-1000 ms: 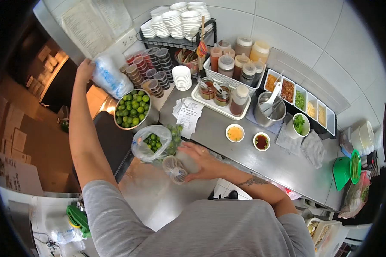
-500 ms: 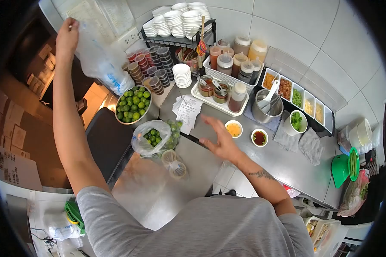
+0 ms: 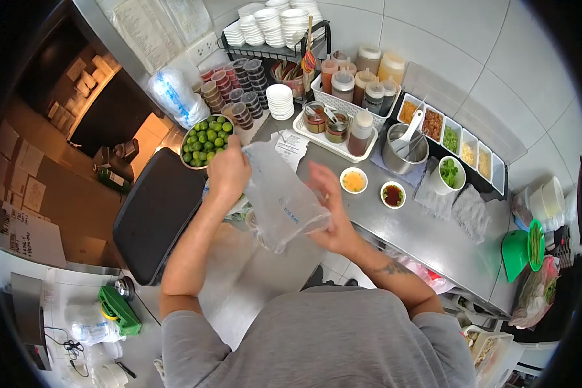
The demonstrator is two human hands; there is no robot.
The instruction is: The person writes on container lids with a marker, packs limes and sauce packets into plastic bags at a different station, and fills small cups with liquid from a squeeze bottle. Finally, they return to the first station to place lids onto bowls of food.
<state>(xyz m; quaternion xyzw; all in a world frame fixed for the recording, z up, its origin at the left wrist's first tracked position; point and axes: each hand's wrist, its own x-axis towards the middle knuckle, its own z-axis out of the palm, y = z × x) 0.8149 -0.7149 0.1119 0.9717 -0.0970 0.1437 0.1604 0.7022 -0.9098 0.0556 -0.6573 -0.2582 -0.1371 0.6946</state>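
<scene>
My left hand (image 3: 228, 173) is closed on the upper end of a clear plastic bag (image 3: 281, 197) with blue print. The bag hangs flat across the front of me, and nothing shows inside it. My right hand (image 3: 330, 210) is at the bag's lower right end, fingers apart and partly behind the film; a firm grip does not show. Just beyond my left hand stands a metal bowl of small green limes (image 3: 205, 139). The filled bag of limes on the counter is mostly hidden behind my left hand and the clear bag.
Two small sauce bowls, one yellow (image 3: 354, 180) and one dark (image 3: 392, 194), sit right of my hands. Behind them are a white tray (image 3: 333, 143) with jars and a metal pot (image 3: 404, 155). A black tray (image 3: 156, 213) lies left. A plastic bag bundle (image 3: 178, 97) rests by stacked sauce cups.
My left hand has come down from the upper left to the front, bringing a clear bag with it. The bag bundle stays behind. My right hand has moved slightly to the bag's end.
</scene>
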